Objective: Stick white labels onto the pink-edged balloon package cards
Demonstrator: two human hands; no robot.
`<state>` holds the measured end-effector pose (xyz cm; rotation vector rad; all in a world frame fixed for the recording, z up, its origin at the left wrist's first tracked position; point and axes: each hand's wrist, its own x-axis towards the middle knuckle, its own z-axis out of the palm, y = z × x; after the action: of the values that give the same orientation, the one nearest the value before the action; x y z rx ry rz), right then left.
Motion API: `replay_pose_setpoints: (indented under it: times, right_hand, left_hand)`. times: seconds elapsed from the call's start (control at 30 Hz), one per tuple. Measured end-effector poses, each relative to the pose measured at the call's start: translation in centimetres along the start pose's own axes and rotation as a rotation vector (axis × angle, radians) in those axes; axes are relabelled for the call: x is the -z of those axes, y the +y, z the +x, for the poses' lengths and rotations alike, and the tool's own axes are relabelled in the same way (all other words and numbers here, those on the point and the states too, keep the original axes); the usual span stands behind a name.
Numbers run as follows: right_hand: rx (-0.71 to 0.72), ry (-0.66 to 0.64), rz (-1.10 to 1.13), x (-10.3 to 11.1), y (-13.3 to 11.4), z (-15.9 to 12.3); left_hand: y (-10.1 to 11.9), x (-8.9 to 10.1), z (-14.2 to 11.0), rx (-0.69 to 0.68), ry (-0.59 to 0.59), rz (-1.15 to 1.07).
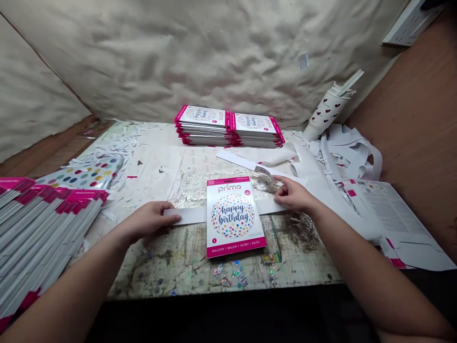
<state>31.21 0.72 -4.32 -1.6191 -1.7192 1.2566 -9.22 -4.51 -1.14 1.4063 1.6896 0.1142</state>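
Note:
A balloon packet printed "happy birthday" lies flat at the middle of the table, with a white paper strip running crosswise beneath it. My left hand pinches the strip's left end between thumb and fingers. On the other side, my right hand is closed on the strip's right end. By the raised right index finger is a small grey label at the edge of another white strip; whether the finger touches it I cannot tell.
Two stacks of packets stand at the back. More packets fan out at left beside a dotted sheet. A tumbler with hearts, loose strips and a printed card are at right. Confetti lies along the front edge.

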Motion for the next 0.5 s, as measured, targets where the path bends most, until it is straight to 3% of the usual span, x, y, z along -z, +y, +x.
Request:
replay_pose_setpoints:
  times: [0.1,0.23,0.37,0.5]
  right_hand:
    - [0.004,0.165,0.047,-0.1,-1.2,-0.6]
    - [0.08,0.298,0.012,-1.7,-5.1,-1.2]
    - [0.14,0.22,-0.124,-5.9,-8.5,-0.9]
    - [0.166,0.039,-0.185,-9.3,-8.4,-1.7]
  left_hand:
    - [-0.3,0.1,-0.5,0.032,-0.054,-0.373]
    - [2.8,-0.8,-0.5,-0.009,-0.059,-0.538]
    - [7.0,-3.5,1.1,-0.086,-0.134,-0.555]
    - [8.6,-6.0,2.6,-0.1,-0.156,-0.55]
